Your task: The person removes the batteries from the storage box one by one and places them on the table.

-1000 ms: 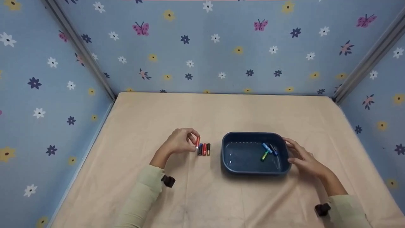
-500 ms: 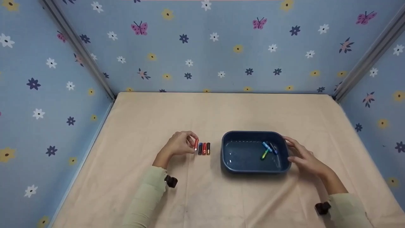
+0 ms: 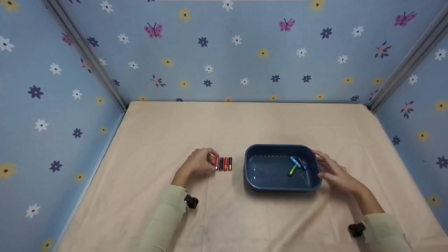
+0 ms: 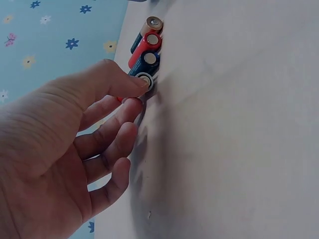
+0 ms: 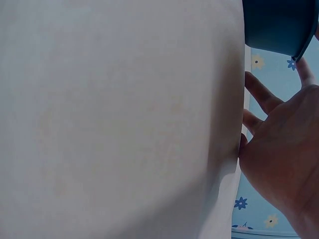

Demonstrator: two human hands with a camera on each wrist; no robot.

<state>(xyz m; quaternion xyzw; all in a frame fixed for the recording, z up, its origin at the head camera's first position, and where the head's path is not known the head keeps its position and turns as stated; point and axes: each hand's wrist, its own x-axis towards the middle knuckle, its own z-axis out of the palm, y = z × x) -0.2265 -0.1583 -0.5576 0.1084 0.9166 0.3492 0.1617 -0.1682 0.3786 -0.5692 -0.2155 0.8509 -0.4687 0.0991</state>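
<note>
My left hand (image 3: 197, 162) pinches an orange-red battery (image 3: 216, 163) between thumb and fingers, at the left end of a short row on the cloth. Beside it lie a dark blue battery (image 3: 221, 164), a red battery (image 3: 225, 164) and a black-and-gold battery (image 3: 230, 163). In the left wrist view the thumb lies over the held battery's end (image 4: 145, 81). With fingers extended, my right hand (image 3: 337, 176) touches the right side of a dark blue bin (image 3: 283, 190). Inside are a light blue battery (image 3: 294, 161), a green-yellow battery (image 3: 292, 170) and a dark blue one.
A beige cloth (image 3: 168, 122) with creases covers the table. Blue flowered panels (image 3: 224, 45) rise at the back and on both sides, with grey posts (image 3: 87, 52) at the corners. The bin stands right of the battery row.
The left hand has come down slightly toward the near side, bringing the orange-red battery from above the cloth to the row's left end. The right hand stays at the bin.
</note>
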